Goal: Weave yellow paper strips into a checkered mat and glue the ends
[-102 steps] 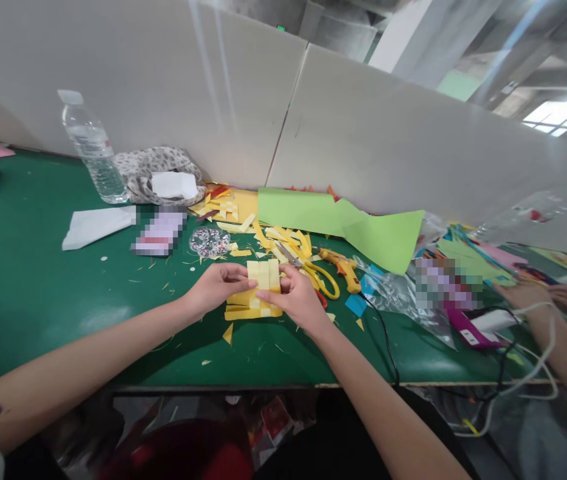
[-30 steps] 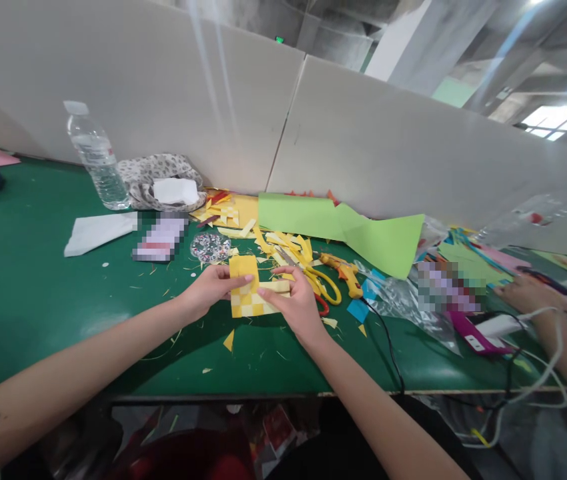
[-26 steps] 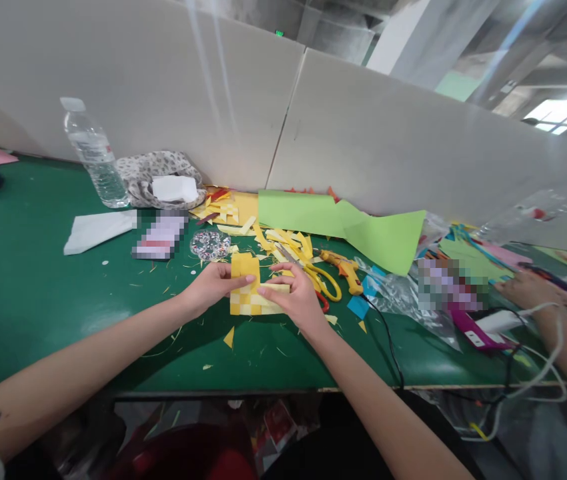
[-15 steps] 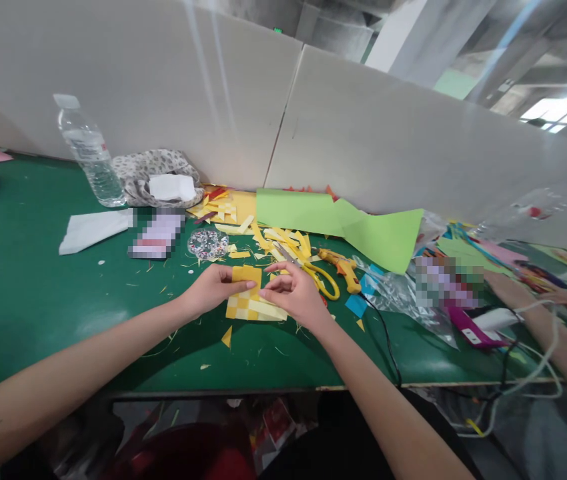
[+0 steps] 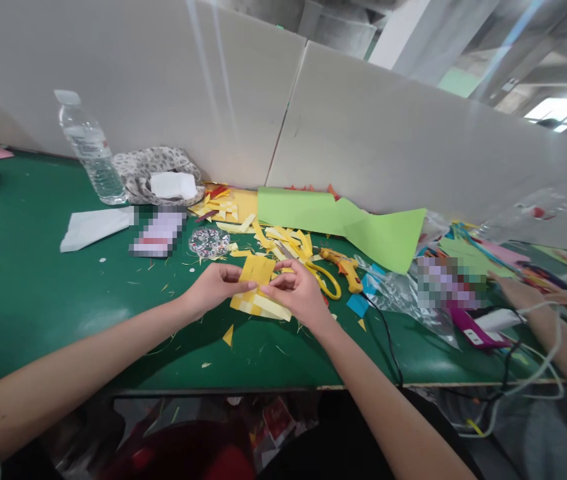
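Woven yellow paper mat (image 5: 258,293) sits between our hands, low over the green tabletop (image 5: 38,293) near its front edge. Our left hand (image 5: 213,288) pinches its left side to steady the weave, while our right hand (image 5: 296,293) closes finger and thumb on what seems to be a strip end, probably to tuck it. Yellow scissors (image 5: 321,277) lie just beyond. We can read no writing; the labels are blurred.

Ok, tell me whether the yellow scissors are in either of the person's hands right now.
No: the yellow scissors lie on the green table behind the right hand, while both hands pinch the yellow woven paper.
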A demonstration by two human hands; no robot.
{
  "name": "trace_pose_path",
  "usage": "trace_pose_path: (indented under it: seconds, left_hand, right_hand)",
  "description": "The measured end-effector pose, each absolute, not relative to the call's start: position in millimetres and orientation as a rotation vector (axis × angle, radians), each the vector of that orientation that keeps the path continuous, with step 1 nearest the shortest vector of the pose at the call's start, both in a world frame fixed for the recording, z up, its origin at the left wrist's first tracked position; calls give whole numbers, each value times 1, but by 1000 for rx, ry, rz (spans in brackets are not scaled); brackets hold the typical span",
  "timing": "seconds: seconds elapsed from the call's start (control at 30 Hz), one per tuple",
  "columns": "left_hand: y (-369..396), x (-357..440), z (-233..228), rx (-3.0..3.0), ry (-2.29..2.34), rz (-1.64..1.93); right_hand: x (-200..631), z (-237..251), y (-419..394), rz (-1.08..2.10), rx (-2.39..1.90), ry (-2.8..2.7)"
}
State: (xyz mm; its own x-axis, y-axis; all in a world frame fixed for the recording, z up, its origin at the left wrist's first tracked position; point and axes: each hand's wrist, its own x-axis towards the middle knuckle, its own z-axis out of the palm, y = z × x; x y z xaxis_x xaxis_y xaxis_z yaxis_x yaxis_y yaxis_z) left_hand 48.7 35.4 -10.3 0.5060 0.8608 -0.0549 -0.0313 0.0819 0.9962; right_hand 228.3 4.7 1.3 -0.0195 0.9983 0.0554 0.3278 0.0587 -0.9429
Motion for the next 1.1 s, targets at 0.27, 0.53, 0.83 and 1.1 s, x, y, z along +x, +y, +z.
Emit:
trace_pose_path:
  seconds: [0.27,0.53,0.83,1.1]
  left_hand:
    - [36,50,-15,1493,895,742]
    - [37,48,-16,1362,835,612]
    - [37,48,-18,1296,871,712]
    - [38,49,-19,1193,831,826]
  right_hand:
    - [234,9,5,1102,-1352,-1508]
    - [225,6,1,1006,-1374,-1500]
    - [229,6,3,1022,-1418,-1501]
    - [232,-3,6,1108,-1391,-1540]
